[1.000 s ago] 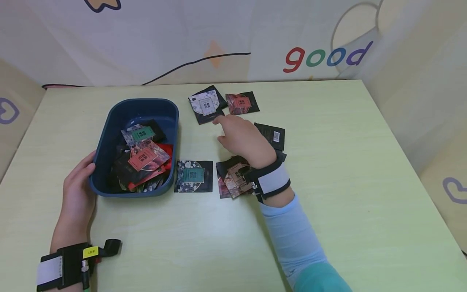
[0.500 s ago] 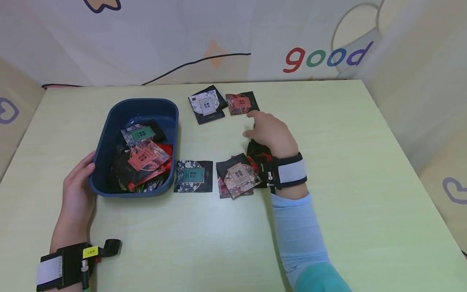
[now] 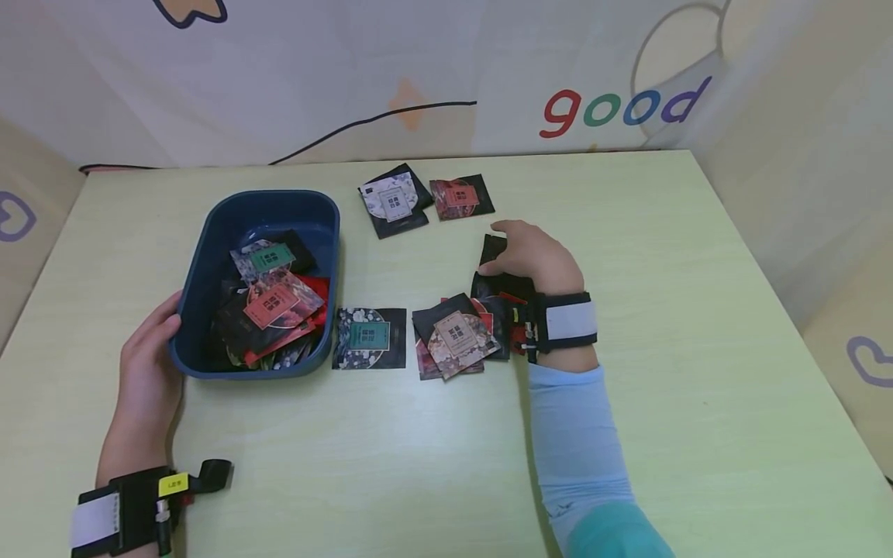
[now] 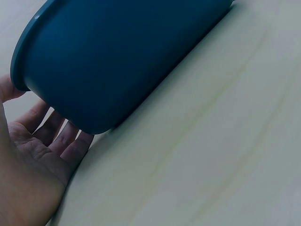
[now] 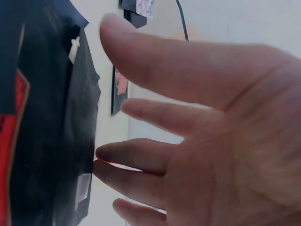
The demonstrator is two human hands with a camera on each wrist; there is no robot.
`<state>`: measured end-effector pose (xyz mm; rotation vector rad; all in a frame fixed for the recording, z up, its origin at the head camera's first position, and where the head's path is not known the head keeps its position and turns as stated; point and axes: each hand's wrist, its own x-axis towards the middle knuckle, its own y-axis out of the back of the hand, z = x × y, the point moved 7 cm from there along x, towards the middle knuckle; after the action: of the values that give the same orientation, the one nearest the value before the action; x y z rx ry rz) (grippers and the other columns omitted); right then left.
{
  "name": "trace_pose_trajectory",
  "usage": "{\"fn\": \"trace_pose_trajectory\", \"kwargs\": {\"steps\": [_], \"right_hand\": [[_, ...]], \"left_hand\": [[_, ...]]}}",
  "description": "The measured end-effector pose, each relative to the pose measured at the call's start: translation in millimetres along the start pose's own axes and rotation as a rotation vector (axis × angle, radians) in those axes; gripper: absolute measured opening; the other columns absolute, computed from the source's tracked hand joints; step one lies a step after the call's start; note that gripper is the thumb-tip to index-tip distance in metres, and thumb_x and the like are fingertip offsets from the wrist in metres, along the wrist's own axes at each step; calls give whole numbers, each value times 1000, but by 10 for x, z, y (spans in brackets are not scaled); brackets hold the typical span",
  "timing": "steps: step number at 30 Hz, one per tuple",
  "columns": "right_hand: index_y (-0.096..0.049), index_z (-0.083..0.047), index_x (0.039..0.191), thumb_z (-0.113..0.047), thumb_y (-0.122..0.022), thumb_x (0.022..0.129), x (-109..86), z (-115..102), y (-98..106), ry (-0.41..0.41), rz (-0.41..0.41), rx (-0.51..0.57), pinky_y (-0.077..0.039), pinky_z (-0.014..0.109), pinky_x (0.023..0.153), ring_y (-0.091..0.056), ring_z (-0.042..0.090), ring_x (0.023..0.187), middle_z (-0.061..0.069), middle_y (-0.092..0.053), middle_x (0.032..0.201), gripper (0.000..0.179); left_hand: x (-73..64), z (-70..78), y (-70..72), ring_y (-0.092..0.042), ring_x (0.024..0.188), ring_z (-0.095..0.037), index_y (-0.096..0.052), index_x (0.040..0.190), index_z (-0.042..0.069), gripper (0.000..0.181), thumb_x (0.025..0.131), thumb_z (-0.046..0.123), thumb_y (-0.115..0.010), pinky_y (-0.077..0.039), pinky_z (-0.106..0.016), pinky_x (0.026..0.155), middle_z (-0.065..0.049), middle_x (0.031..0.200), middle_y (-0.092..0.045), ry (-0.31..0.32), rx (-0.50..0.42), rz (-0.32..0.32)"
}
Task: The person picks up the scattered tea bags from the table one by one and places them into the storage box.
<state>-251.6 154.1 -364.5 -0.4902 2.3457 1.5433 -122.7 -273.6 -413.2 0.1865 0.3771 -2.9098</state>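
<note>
The left hand (image 3: 149, 353), fingers loosely extended, rests against the left side of the box (image 3: 286, 203). To its right, the right hand (image 3: 540, 260), fingers spread and pinching nothing, has shifted slightly right; the black sachet (image 3: 492, 247) is more uncovered, still not taken. The far sachets (image 3: 463, 198) lie unmoved.

Head view bright, faint glare on the tabletop (image 3: 432, 442) — left wrist view dim, right one hazy
</note>
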Motion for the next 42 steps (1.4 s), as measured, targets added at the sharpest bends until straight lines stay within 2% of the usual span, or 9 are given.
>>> {"fn": "trace_pose_trajectory", "kwargs": {"steps": [2, 9, 17, 25, 29, 33, 38, 40, 42], "right_hand": [[-34, -6, 145, -28, -70, 79, 6, 6, -6, -2, 1, 4, -38, 55, 105, -42, 35, 127, 22, -42, 147, 79], [-34, -6, 145, -25, -73, 77, 9, 7, -15, -19, 14, 1, -40, 56, 103, -43, 36, 126, 20, -41, 148, 80], [-38, -7, 143, -24, -76, 74, 23, -11, -27, -40, 62, -31, -44, 58, 95, -48, 37, 122, 21, -45, 145, 80], [-37, -9, 144, -25, -76, 73, 3, -45, -71, -28, 39, -92, -43, 58, 95, -49, 34, 120, 18, -48, 144, 82], [-43, -7, 139, -27, -71, 79, -10, -70, -66, -30, 45, -98, -47, 55, 89, -55, 34, 107, 20, -57, 132, 70], [-49, -6, 133, -30, -62, 84, -26, -104, -49, -27, 50, -104, -50, 50, 81, -56, 32, 95, 19, -62, 121, 57], [-56, -5, 122, -35, -50, 90, -28, -120, -27, -40, 72, -77, -44, 41, 66, -55, 30, 84, 17, -64, 105, 44], [-56, -5, 123, -38, -44, 94, -25, -121, -12, -51, 89, -63, -42, 40, 64, -55, 30, 83, 17, -64, 106, 45], [-55, -5, 126, -40, -38, 98, -25, -119, 8, -62, 112, -50, -45, 41, 69, -56, 30, 87, 17, -64, 115, 49]], "left_hand": [[0, -1, 5, -37, 125, 0, -42, 142, 11, 48, 97, 27, -43, -30, -14, 105, 14, 133, -52, -3, -2, 7], [5, -14, 3, -37, 126, 0, -42, 142, 11, 48, 97, 28, -43, -23, -16, 113, 14, 134, -51, 5, 4, 4], [4, -11, 5, -41, 122, 0, -43, 142, 11, 48, 97, 28, -43, -36, -10, 96, 13, 132, -53, -7, -9, -4], [4, -14, 3, -38, 124, 0, -42, 142, 11, 48, 98, 28, -43, -31, -12, 105, 13, 134, -51, 1, 0, -1], [6, -10, 2, -39, 124, 0, -42, 142, 11, 47, 98, 27, -43, -28, -13, 109, 13, 134, -52, -1, -15, -3], [6, 1, 2, -41, 122, 1, -44, 141, 10, 46, 98, 24, -44, -31, -11, 104, 14, 131, -56, -12, -59, -14], [2, -1, 0, -42, 122, 1, -44, 141, 10, 46, 98, 24, -44, -32, -11, 103, 14, 130, -56, -13, -61, -13], [-1, 1, -3, -40, 123, 0, -43, 141, 10, 46, 98, 25, -43, -30, -12, 105, 14, 131, -55, -16, -33, -9], [-5, 5, -5, -40, 124, 0, -43, 142, 10, 47, 98, 26, -42, -30, -12, 105, 13, 132, -54, -21, -4, -7]]}}
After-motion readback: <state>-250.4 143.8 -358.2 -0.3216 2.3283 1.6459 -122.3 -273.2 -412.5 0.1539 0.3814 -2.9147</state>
